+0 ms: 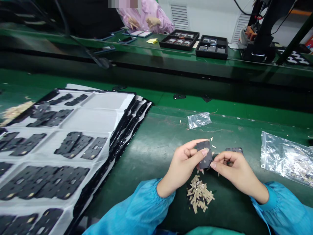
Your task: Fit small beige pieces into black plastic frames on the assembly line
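Observation:
A thin black plastic plate (204, 160) with small holes is gripped in my left hand (187, 158), the thumb flat across its face. My right hand (233, 168) is at the plate's lower right edge, thumb and index finger pinched together; whatever is between them is too small to make out. Just below my hands, a pile of small beige strips (200, 194) lies on the green table. Another dark plate (234, 150) rests behind my right hand, partly hidden by it. A few loose beige bits lie behind the held plate.
To the left, stacked white compartment trays (97, 122) hold several black plates (70, 143). A small clear bag (199, 120) lies ahead, and a larger bag of small pieces (290, 160) at right. Black boxes (179, 39) stand on the raised shelf, where a person in pink (149, 16) sits.

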`<control>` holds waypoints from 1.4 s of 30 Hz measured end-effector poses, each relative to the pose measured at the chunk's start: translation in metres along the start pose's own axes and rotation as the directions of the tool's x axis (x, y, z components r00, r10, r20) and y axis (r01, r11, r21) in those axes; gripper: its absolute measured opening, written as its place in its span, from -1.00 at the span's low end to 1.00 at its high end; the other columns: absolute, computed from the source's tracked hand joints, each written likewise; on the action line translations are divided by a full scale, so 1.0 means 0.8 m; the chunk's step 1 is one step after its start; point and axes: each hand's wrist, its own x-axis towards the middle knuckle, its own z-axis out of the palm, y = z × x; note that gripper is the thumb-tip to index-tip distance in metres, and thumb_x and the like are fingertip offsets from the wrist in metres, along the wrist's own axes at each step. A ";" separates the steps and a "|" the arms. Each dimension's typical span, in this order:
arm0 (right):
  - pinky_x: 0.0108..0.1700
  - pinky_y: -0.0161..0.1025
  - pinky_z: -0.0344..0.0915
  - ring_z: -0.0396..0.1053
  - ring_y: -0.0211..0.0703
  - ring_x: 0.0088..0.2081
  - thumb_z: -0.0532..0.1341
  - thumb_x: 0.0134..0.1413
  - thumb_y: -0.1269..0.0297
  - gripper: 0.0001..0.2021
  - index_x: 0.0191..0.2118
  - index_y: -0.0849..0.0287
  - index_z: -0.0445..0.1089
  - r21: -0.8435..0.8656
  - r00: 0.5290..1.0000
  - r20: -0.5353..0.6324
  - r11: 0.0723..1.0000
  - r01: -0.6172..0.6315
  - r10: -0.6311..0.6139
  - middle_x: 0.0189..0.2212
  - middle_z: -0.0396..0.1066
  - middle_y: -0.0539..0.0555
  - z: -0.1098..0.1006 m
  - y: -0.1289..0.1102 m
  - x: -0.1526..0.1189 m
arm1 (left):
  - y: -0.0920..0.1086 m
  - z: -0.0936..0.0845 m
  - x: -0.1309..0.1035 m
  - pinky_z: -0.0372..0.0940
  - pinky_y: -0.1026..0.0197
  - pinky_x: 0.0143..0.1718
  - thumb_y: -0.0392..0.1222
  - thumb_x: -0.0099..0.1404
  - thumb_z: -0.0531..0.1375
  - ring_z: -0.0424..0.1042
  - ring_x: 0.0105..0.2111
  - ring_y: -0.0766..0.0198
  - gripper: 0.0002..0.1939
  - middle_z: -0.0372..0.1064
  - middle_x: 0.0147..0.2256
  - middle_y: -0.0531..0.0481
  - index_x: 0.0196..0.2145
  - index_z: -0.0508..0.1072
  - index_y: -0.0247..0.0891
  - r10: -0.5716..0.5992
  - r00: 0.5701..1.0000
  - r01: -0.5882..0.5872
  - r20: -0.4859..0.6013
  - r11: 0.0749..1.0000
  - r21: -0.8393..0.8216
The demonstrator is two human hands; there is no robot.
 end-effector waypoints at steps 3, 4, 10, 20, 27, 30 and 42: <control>-0.44 -0.29 0.17 0.26 -0.24 -0.50 0.40 0.08 0.08 -0.78 -0.40 0.13 0.54 0.023 1.000 0.012 1.000 0.002 -0.002 -0.52 0.42 -0.03 -0.004 -0.003 0.002 | -0.001 0.000 0.003 0.32 0.35 -0.56 -0.06 0.23 0.37 0.36 -0.65 0.37 -0.56 0.43 -0.64 0.13 -0.01 0.52 -0.35 0.002 0.999 -0.002 0.035 1.000 -0.022; -0.43 -0.29 0.18 0.27 -0.24 -0.50 0.40 0.07 0.09 -0.79 -0.40 0.13 0.54 0.035 1.000 0.028 0.999 -0.001 0.000 -0.53 0.44 -0.03 -0.006 -0.005 0.003 | -0.001 0.000 0.003 0.33 0.35 -0.55 -0.06 0.23 0.38 0.37 -0.65 0.37 -0.57 0.44 -0.63 0.12 -0.01 0.52 -0.35 0.004 0.999 -0.003 0.043 1.000 -0.026; -0.41 -0.30 0.20 0.26 -0.26 -0.52 0.35 0.14 0.07 -0.73 -0.46 0.15 0.50 0.084 0.994 0.104 0.996 -0.042 0.033 -0.59 0.40 -0.05 -0.010 -0.015 0.005 | 0.002 0.001 0.000 0.34 0.38 -0.53 -0.07 0.23 0.39 0.38 -0.63 0.39 -0.60 0.44 -0.62 0.13 -0.04 0.52 -0.34 0.010 0.999 -0.009 0.047 0.999 -0.031; -0.62 -0.38 -0.24 -0.11 -0.43 -0.65 0.48 -0.06 -0.16 -0.51 -0.44 0.19 0.39 0.346 0.958 0.252 0.912 -0.221 0.136 -0.65 0.18 -0.16 -0.005 0.001 0.008 | -0.013 0.000 0.006 0.31 0.41 -0.62 0.03 0.16 0.46 0.35 -0.68 0.41 -0.47 0.43 -0.60 0.13 -0.03 0.46 -0.30 -0.091 0.984 0.131 0.155 0.952 -0.278; -0.63 -0.38 -0.27 -0.12 -0.43 -0.64 0.38 0.11 -0.15 -0.52 -0.43 0.19 0.34 0.399 0.967 0.244 0.901 -0.171 0.076 -0.62 0.21 -0.12 -0.009 0.001 0.010 | -0.009 0.002 0.004 0.32 0.44 -0.65 0.01 0.15 0.48 0.34 -0.67 0.43 -0.45 0.44 -0.59 0.09 -0.03 0.46 -0.34 -0.123 0.970 0.184 0.208 0.934 -0.305; -0.61 -0.38 -0.21 -0.09 -0.42 -0.63 0.38 0.15 -0.11 -0.55 -0.42 0.20 0.35 0.358 0.974 0.228 0.929 -0.099 0.016 -0.61 0.23 -0.11 -0.008 -0.002 0.008 | -0.010 0.002 0.004 0.32 0.45 -0.65 0.00 0.15 0.48 0.33 -0.68 0.44 -0.47 0.42 -0.59 0.10 -0.04 0.47 -0.34 -0.128 0.970 0.187 0.207 0.936 -0.297; -0.42 -0.30 0.15 0.20 -0.25 -0.48 0.27 0.33 0.05 -0.71 -0.33 0.16 0.47 0.043 0.976 0.028 0.976 0.214 -0.215 -0.53 0.33 -0.06 0.002 0.009 -0.001 | -0.009 0.011 0.006 0.28 0.46 -0.69 -0.08 0.13 0.49 0.33 -0.65 0.45 -0.60 0.37 -0.53 0.11 -0.16 0.51 -0.31 -0.209 0.966 0.253 0.154 0.891 -0.378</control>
